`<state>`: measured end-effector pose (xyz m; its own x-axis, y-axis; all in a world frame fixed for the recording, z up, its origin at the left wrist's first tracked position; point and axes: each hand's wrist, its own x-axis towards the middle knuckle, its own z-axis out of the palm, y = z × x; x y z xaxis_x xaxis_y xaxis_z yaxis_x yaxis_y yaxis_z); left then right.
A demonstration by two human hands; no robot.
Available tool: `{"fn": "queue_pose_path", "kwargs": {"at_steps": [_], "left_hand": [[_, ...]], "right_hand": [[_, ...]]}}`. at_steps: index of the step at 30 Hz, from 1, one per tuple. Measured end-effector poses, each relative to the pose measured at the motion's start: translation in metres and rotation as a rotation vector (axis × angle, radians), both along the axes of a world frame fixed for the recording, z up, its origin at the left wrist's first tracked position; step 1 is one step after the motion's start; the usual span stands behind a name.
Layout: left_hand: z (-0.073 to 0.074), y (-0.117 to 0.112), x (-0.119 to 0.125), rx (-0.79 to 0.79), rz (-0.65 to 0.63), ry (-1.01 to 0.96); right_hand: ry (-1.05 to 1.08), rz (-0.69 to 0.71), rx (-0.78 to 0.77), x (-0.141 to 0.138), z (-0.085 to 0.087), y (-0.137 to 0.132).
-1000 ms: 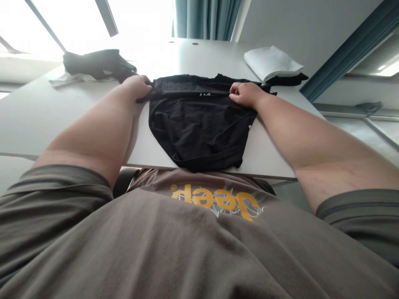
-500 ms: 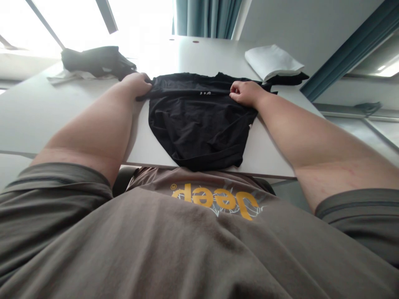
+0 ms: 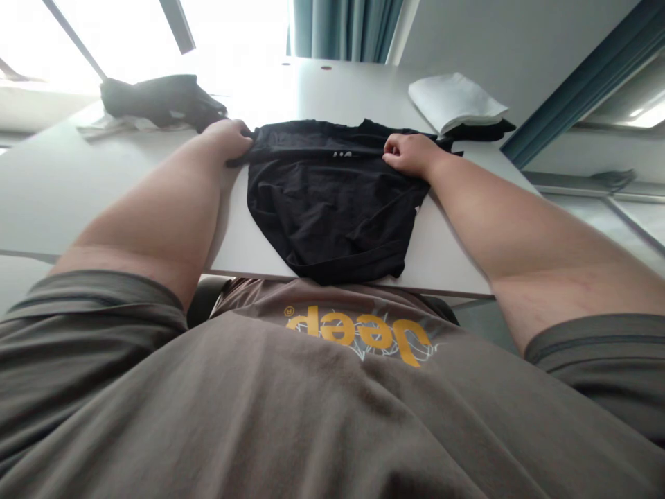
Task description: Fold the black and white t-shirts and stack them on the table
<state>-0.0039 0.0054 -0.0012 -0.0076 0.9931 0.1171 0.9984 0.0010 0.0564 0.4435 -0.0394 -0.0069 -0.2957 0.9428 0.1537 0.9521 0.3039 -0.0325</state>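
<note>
A black garment (image 3: 327,201) lies spread on the white table (image 3: 62,187) right in front of me, its near edge reaching the table's front edge. My left hand (image 3: 228,138) grips the garment's far left corner. My right hand (image 3: 408,152) is closed on its far right part, near a small white print. Both forearms stretch out over the table on either side of the cloth.
A crumpled dark garment (image 3: 161,100) sits at the far left of the table on something pale. A folded white cloth (image 3: 451,100) rests on a dark item at the far right. Teal curtains (image 3: 343,31) hang behind the table. Bright window at upper left.
Both hands and the garment's far edge have shifted very slightly away from me; the grips are unchanged.
</note>
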Motion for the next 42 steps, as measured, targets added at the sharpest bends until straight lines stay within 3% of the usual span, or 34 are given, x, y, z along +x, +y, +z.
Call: {"fn": "queue_pose_path", "kwargs": {"at_steps": [27,42], "left_hand": [[-0.004,0.007,-0.003,0.010,-0.006,0.037],[0.002,-0.006,0.004,0.002,-0.013,0.041]], "right_hand": [[-0.005,-0.001,0.005,-0.002,0.001,-0.003],[0.051,-0.014,-0.063,0.002,-0.002,0.002]]}}
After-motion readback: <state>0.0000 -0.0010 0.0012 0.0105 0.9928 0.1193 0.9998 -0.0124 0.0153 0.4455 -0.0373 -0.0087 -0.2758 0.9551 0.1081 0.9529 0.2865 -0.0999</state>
